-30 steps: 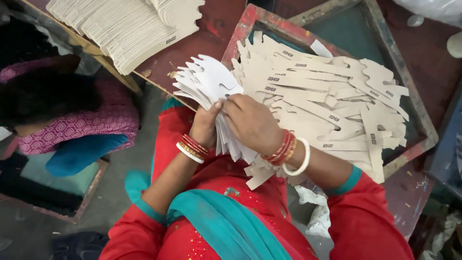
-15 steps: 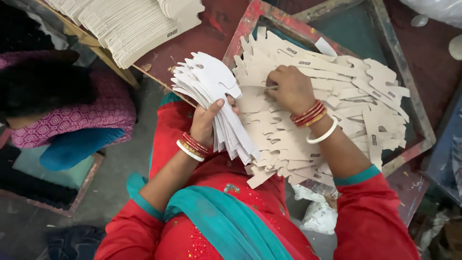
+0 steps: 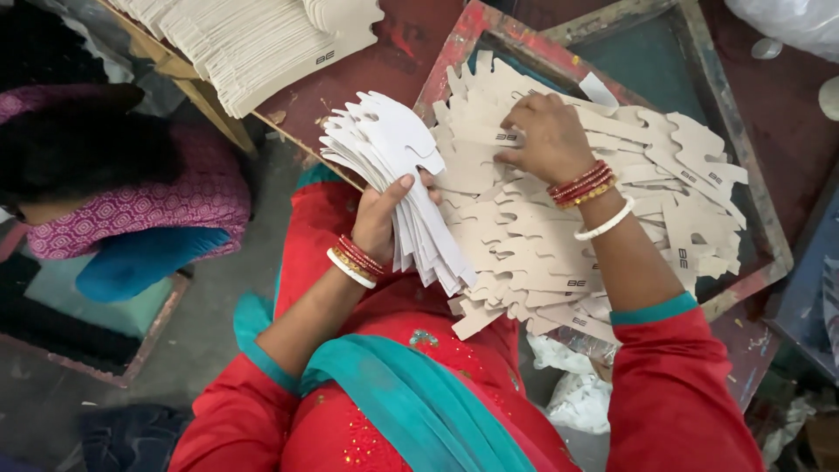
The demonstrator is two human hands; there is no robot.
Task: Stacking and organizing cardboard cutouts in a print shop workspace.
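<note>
Gathering step: left hand point(image 3: 377, 223) clamped on fanned card stack point(image 3: 398, 188) at centre; right hand point(image 3: 549, 135), fingers spread flat, pressing loose cards point(image 3: 612, 236) in frame point(image 3: 769, 253) at 2 o'clock. Next move, judged: pinching one card free without dragging neighbours.

We note red sleeves edged in teal at the cuffs, a red tunic with small sequin dots, a teal scarf across the chest; left hand point(image 3: 377, 218) wrist carries red, gold and white bangles, right hand point(image 3: 549, 140) wrist the same stack plus a separate white bangle
</note>
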